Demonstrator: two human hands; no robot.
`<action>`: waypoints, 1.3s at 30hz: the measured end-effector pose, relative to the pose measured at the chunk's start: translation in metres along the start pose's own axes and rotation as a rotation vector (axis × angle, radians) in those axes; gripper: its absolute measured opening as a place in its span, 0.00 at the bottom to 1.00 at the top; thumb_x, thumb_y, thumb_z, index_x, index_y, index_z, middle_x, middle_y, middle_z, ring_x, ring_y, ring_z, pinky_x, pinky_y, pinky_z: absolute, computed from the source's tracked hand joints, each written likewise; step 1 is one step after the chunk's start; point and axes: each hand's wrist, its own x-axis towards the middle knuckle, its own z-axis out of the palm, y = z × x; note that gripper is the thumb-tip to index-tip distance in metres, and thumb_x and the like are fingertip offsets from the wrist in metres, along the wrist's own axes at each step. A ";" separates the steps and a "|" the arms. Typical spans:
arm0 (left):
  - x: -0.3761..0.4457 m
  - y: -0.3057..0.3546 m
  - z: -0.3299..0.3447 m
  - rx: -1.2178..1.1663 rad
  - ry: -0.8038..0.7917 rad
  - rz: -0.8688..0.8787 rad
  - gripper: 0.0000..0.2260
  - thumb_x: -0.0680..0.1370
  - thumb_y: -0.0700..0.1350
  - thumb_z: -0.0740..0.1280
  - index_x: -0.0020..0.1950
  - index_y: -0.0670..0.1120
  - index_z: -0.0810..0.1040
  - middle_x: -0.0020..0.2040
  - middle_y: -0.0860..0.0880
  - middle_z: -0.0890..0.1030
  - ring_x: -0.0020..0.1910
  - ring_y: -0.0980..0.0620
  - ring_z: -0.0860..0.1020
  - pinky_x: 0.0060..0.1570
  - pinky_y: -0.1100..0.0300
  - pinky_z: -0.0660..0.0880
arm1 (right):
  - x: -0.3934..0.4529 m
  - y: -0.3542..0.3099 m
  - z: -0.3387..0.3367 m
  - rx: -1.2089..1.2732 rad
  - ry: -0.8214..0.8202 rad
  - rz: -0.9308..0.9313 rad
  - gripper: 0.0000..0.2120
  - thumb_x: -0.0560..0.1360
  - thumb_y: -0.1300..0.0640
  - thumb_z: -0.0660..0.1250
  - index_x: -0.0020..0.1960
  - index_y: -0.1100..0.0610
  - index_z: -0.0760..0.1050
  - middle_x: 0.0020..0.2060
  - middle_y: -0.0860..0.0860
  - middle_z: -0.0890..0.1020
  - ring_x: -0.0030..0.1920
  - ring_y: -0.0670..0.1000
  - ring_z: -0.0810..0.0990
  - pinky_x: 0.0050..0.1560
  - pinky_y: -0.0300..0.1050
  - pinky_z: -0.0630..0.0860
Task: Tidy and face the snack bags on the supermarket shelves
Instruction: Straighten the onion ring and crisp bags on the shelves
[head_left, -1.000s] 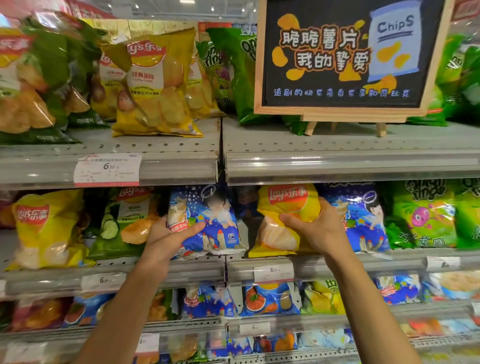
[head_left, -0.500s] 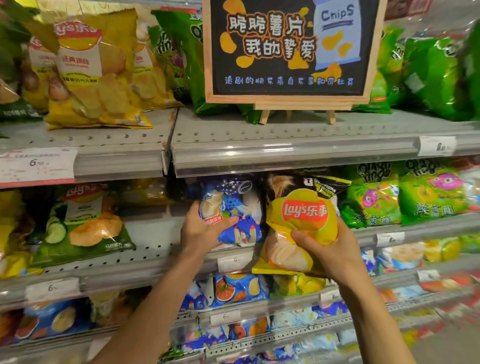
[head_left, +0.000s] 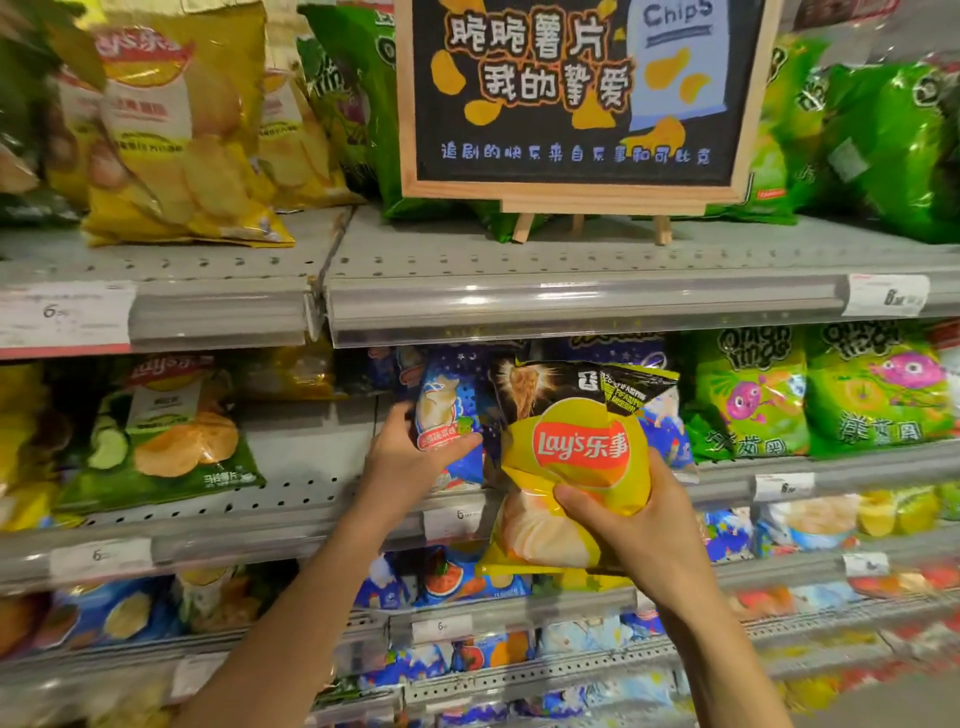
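The right hand (head_left: 639, 525) grips a crinkled yellow Lay's foil chip bag (head_left: 571, 467), held clear in front of the middle shelf's grey metal edge (head_left: 322, 525), so that bag is not yet placed. Just left of it, the left hand (head_left: 410, 457) pinches a blue starry foil snack bag (head_left: 447, 415) standing on that shelf. Beyond both grips, green monster-print bags (head_left: 878, 389) already face out; the blurred lower rows probably still need facing.
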 end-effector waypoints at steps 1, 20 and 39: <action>-0.008 0.002 -0.008 0.047 0.031 0.008 0.29 0.65 0.62 0.78 0.60 0.53 0.73 0.54 0.53 0.82 0.49 0.56 0.82 0.49 0.54 0.82 | 0.000 -0.003 0.007 0.000 -0.018 -0.012 0.31 0.58 0.41 0.80 0.58 0.49 0.78 0.47 0.42 0.87 0.47 0.43 0.86 0.51 0.47 0.81; -0.083 -0.087 -0.228 0.979 0.419 0.509 0.11 0.77 0.53 0.71 0.53 0.47 0.84 0.50 0.50 0.81 0.51 0.49 0.78 0.50 0.54 0.76 | 0.025 -0.063 0.231 -0.113 -0.040 -0.164 0.28 0.64 0.49 0.84 0.57 0.54 0.73 0.44 0.43 0.80 0.47 0.50 0.80 0.46 0.44 0.74; -0.072 -0.080 -0.242 0.837 0.344 0.484 0.03 0.73 0.44 0.76 0.43 0.50 0.83 0.40 0.53 0.80 0.40 0.51 0.78 0.38 0.54 0.76 | 0.030 -0.046 0.240 -0.257 -0.304 0.103 0.38 0.65 0.39 0.81 0.66 0.46 0.65 0.51 0.39 0.76 0.54 0.47 0.77 0.50 0.41 0.74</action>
